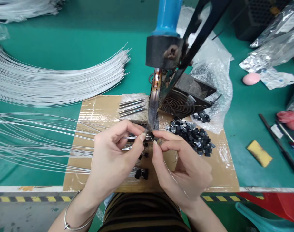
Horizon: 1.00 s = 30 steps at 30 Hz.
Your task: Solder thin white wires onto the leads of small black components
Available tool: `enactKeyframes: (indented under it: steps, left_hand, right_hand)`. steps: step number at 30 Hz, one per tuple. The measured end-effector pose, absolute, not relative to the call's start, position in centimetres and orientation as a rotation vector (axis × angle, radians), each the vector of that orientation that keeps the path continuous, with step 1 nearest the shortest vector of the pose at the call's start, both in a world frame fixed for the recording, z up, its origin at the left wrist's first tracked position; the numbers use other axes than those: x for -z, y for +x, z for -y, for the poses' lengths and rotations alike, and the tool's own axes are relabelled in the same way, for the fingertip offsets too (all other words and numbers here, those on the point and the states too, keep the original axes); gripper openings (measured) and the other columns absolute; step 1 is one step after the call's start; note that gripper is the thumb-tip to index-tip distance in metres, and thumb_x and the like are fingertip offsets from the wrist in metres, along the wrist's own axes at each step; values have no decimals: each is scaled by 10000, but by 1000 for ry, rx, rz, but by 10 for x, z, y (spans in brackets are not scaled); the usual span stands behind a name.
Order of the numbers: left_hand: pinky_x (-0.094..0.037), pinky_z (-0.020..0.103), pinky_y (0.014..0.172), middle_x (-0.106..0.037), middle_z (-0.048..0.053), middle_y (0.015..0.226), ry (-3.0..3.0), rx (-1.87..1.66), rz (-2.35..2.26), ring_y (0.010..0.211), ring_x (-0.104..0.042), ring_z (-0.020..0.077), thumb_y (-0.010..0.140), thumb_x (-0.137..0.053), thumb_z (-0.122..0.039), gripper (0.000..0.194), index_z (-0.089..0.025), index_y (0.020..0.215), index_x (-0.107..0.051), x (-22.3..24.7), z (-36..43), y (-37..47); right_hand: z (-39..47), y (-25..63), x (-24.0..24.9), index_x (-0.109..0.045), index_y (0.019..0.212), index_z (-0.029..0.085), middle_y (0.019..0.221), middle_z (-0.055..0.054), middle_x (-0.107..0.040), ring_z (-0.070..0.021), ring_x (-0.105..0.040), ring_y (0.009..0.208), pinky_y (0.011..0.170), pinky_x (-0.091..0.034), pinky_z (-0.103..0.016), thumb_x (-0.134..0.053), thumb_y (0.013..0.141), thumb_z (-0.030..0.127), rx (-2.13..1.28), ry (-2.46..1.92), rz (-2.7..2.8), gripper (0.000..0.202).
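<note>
Silvery thin wire (174,179) pinched in the right hand (183,161); left hand (114,154) closed narrowly on a white wire (133,138), fingertips just by the soldering iron's (157,79) tip. Beyond, heaped black connectors (192,137), a dark fan (176,103), a white wire bundle (64,84).

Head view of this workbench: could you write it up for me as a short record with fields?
Left hand: fingers pinch what looks like a white wire
Right hand: fingers hold a thin wire that runs along the palm
Tool: soldering iron, pointing down between the hands
Left side: bundle of white wires
Right side: pile of small black parts; yellow sponge
Under the hands: cardboard sheet
</note>
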<state>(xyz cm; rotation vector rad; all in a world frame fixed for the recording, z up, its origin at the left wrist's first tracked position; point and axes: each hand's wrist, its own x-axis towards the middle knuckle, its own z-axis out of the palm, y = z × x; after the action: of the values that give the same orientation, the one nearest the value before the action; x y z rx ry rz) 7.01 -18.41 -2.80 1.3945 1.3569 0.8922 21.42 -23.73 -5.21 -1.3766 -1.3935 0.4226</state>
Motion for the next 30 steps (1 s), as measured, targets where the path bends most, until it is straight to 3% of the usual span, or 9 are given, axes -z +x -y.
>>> enactKeyframes:
  steps: [10,30]
  left_hand:
    - [-419,219,505,-773,-13,780,1368,-882,-1360,608,-633,109,824,-777,-150,102,-204,765,-712,30,179,73]
    - [-485,180,590,-780,-28,798,1357,-883,-1327,661,-643,91,829,-769,-129,111,-202,773,-707,29,179,73]
  right_hand:
    - [234,214,50,-657,902,206,993,-79,-834,-179,-819,909,801,-671,-274,-705,867,9,-375,-1373,1405,206]
    - [234,213,51,-665,877,163,977,-108,-830,-155,-816,947,869,-634,-214,-710,861,-18,-378,-1359,1407,187]
